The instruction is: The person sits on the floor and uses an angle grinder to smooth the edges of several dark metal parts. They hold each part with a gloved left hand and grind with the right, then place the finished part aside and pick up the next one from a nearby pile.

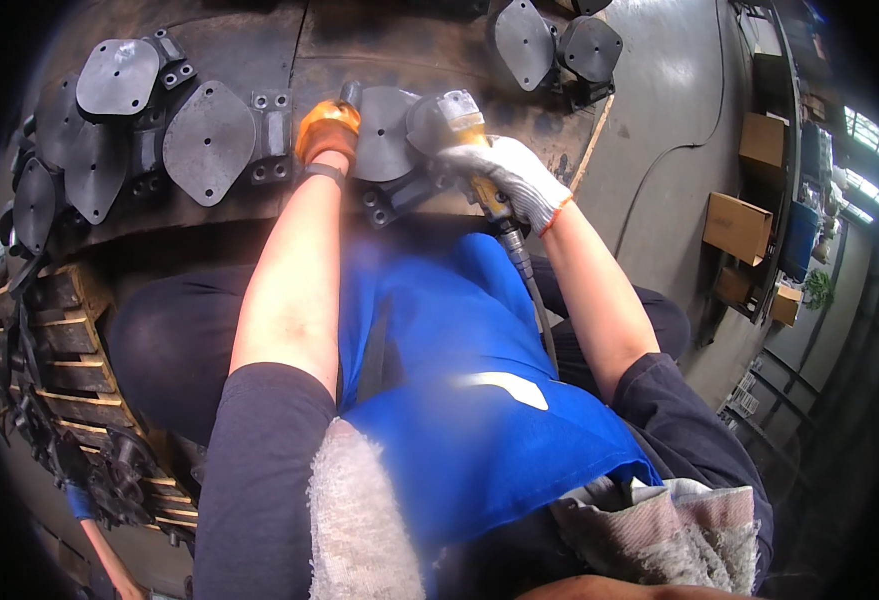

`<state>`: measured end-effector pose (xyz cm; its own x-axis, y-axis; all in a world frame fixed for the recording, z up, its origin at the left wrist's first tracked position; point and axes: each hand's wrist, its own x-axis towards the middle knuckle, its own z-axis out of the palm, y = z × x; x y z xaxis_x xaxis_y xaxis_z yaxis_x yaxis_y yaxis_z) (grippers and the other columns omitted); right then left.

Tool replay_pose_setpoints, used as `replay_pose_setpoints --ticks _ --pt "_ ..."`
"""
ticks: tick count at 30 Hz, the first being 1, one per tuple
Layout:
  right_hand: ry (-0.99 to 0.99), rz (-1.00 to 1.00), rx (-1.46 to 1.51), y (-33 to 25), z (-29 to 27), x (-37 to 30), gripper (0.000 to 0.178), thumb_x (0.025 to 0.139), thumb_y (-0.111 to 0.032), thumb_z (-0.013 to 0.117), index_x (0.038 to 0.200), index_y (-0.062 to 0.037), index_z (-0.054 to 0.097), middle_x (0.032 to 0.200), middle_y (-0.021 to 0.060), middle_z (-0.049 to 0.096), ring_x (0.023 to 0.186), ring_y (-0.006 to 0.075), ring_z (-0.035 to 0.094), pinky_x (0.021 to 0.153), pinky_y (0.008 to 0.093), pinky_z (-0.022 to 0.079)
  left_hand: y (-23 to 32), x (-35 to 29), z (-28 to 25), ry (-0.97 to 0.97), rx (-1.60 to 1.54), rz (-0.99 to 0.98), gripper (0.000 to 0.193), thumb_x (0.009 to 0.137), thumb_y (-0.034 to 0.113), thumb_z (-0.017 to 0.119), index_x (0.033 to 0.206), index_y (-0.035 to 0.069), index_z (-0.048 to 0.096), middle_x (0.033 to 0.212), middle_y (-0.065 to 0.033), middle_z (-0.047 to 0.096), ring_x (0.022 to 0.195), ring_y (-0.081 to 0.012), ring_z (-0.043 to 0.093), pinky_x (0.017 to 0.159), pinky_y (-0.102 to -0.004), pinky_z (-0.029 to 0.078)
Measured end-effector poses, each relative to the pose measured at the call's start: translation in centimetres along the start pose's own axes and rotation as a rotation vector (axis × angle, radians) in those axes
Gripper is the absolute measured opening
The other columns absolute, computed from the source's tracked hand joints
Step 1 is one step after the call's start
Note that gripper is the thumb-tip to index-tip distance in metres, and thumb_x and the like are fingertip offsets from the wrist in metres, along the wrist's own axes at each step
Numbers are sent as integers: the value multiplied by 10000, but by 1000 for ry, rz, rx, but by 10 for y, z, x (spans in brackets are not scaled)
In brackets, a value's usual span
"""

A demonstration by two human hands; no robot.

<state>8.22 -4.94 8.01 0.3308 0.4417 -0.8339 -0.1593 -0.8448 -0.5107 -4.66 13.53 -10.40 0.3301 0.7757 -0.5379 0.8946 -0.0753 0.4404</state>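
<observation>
My right hand [524, 180], in a white knit glove with an orange cuff, is wrapped round a yellow angle grinder [479, 150] with a silver head. Its round disc [427, 125] lies over the right side of a grey metal plate part [382, 140] on the bench; I cannot tell whether it touches. On the left side of that same part, my left hand [329, 132] in an orange glove is closed round a dark, stubby end of it. A hose [534, 290] runs down from the grinder's rear end.
Several similar plate parts with bolt-hole brackets [209, 145] lie left on the dark metal bench [389, 40], more [524, 45] at the far right. A wooden pallet [69, 340] with dark metal parts stands lower left, near another person's arm [104, 545]. Cardboard boxes [739, 228] sit on right-hand shelves.
</observation>
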Motion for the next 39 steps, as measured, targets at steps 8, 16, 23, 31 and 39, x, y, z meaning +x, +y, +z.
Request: replay_pose_setpoints --ticks 8,16,23,31,39 --pt "37 32 99 26 -1 -13 330 812 -365 730 843 -46 649 641 38 600 512 111 540 483 252 419 12 -16 -13 34 -17 -44 514 902 572 464 1101 159 696 1139 -152 664 1086 -395 609 903 -454 501" --pt "77 15 72 17 -2 -4 347 803 -376 738 883 -46 666 666 38 610 540 111 558 499 251 434 4 -4 -2 34 11 -19 505 903 564 464 1100 161 697 1138 -155 664 1086 -387 613 903 -452 502" --pt "53 23 55 7 -1 2 349 792 -383 746 857 -49 665 660 45 607 535 117 555 493 254 424 -1 -2 4 30 16 -7 555 899 610 441 1111 164 697 1156 -155 658 1101 -385 606 914 -450 496" --pt "32 27 76 8 -3 -7 359 794 -389 738 848 -44 658 674 46 619 524 125 568 495 254 444 8 -13 -11 46 -7 -46 574 899 627 431 1110 164 697 1149 -153 662 1097 -395 607 914 -463 495" --pt "40 19 62 1 -3 -4 366 789 -389 742 898 -49 656 672 46 613 527 125 565 495 257 454 9 -12 -8 35 -7 -52 569 898 619 440 1110 157 695 1137 -159 664 1089 -391 610 904 -456 501"
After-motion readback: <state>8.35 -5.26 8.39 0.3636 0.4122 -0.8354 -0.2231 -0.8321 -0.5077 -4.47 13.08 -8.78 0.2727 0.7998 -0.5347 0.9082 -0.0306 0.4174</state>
